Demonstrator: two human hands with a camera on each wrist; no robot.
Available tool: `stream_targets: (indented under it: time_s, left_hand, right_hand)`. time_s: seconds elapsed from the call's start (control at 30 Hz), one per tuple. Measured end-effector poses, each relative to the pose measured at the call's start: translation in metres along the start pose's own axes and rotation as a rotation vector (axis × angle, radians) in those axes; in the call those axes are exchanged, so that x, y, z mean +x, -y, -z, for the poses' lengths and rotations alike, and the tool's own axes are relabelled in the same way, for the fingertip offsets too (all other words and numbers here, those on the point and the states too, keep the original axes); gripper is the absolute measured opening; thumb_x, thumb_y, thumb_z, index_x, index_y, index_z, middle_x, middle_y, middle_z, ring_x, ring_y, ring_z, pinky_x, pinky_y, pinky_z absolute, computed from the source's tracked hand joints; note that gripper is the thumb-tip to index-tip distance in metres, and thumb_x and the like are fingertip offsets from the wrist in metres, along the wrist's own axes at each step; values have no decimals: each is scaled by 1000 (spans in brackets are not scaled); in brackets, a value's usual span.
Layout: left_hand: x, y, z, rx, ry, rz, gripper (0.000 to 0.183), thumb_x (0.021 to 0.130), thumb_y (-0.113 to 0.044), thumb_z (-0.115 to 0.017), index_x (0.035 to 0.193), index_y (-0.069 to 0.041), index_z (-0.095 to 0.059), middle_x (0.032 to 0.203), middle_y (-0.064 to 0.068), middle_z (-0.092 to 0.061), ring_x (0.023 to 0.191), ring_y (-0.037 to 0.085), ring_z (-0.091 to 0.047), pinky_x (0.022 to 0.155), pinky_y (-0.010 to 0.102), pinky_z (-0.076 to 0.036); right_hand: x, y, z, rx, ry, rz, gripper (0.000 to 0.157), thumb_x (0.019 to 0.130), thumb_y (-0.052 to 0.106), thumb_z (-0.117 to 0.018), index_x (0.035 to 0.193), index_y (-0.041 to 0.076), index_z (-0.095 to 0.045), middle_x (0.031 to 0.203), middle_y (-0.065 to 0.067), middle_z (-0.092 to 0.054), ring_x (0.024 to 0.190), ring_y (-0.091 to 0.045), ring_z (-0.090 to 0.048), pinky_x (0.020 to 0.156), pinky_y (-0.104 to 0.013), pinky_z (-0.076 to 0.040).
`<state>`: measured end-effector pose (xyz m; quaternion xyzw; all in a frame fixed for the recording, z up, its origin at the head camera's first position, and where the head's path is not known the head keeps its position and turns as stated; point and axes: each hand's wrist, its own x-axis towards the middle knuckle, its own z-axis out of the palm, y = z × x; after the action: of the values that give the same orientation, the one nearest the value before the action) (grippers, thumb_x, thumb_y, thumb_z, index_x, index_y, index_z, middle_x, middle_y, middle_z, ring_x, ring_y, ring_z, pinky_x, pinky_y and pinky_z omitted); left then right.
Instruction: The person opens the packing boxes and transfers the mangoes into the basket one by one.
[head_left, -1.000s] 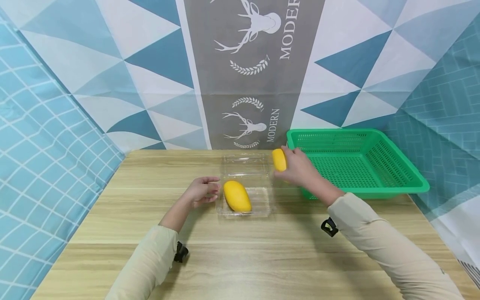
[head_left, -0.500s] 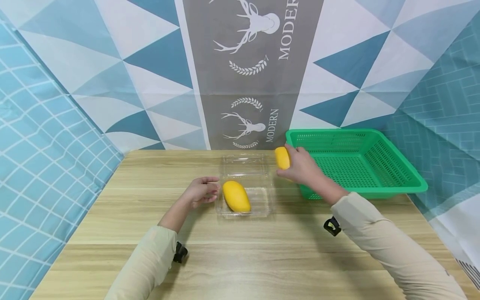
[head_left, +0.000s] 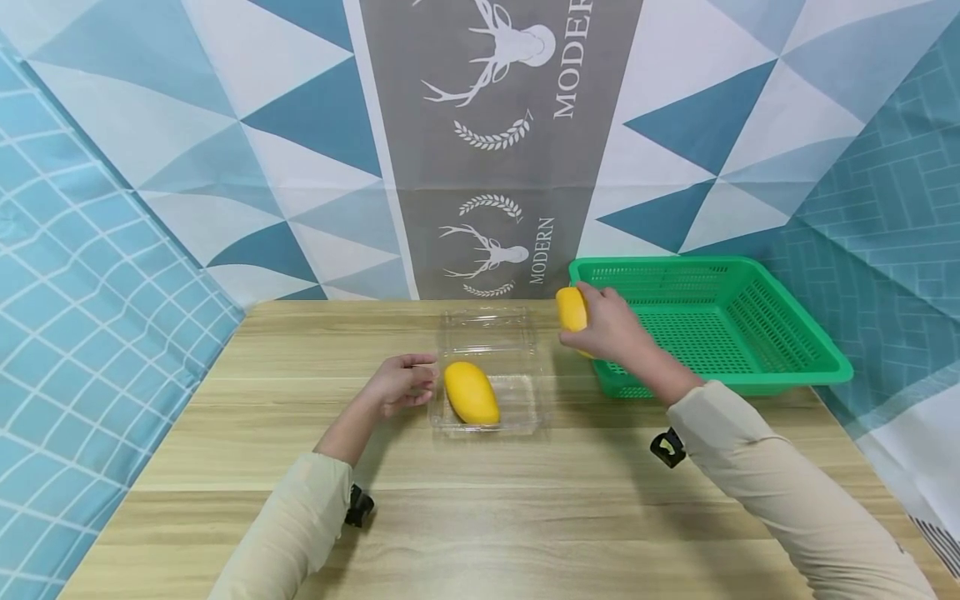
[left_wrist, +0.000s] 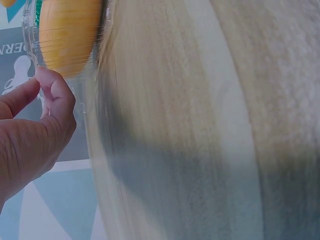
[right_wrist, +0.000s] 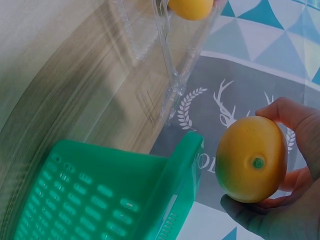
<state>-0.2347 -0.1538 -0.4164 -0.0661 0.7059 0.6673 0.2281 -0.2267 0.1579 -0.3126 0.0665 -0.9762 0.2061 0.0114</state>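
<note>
A clear plastic clamshell box [head_left: 517,402] lies with its lid raised on the table, and one yellow mango [head_left: 471,392] rests in its left part. At the box's left wall is my left hand [head_left: 405,385]; in the left wrist view its thumb and index finger [left_wrist: 59,92] pinch the box's edge. My right hand [head_left: 611,327] grips a second yellow mango [head_left: 572,310] in the air, between the box and the green basket [head_left: 813,378]. The right wrist view shows the green stem spot of this held mango [right_wrist: 245,145], with the thumb and fingers around it.
The green perforated basket stands at the table's back right, its left rim close to my right hand. The wooden table [head_left: 480,517] meets a patterned cloth backdrop [head_left: 315,192] at its back edge. A dark clip-like device [head_left: 667,447] hangs below the right sleeve.
My right hand has moved slightly right with the mango, away from the box and nearer the basket. The left hand, the box and the mango inside it keep their places.
</note>
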Motion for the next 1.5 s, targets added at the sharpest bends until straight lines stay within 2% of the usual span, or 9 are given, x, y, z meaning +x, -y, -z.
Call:
stream_targets:
  time_s: [0.4, 0.7, 1.5]
  left_hand:
    - [1, 0, 2, -1, 10, 12, 46, 86, -8, -53, 130, -4, -38, 97, 10, -51, 69, 12, -53, 61, 19, -50]
    - [0, 0, 1, -3, 25, 3, 48, 86, -9, -54, 130, -4, -37, 97, 10, -51, 69, 12, -53, 62, 19, -50]
    - [0, 0, 0, -11, 12, -1, 47, 86, -8, -53, 130, -3, -37, 94, 10, -52, 67, 10, -54, 59, 19, -50]
  right_hand:
    - [1, -9, 4, -1, -8, -18, 83, 70, 33, -63, 138, 5, -24, 109, -19, -45, 86, -27, -45, 58, -30, -44]
    - [1, -17, 8, -21, -15, -23, 82, 71, 34, -62, 137, 3, -24, 112, -21, -45, 86, -28, -45, 57, -31, -44]
    - [-2, -32, 18, -18, -21, -34, 80, 73, 33, -60, 137, 1, -24, 113, -24, -43, 88, -31, -44, 59, -34, -44]
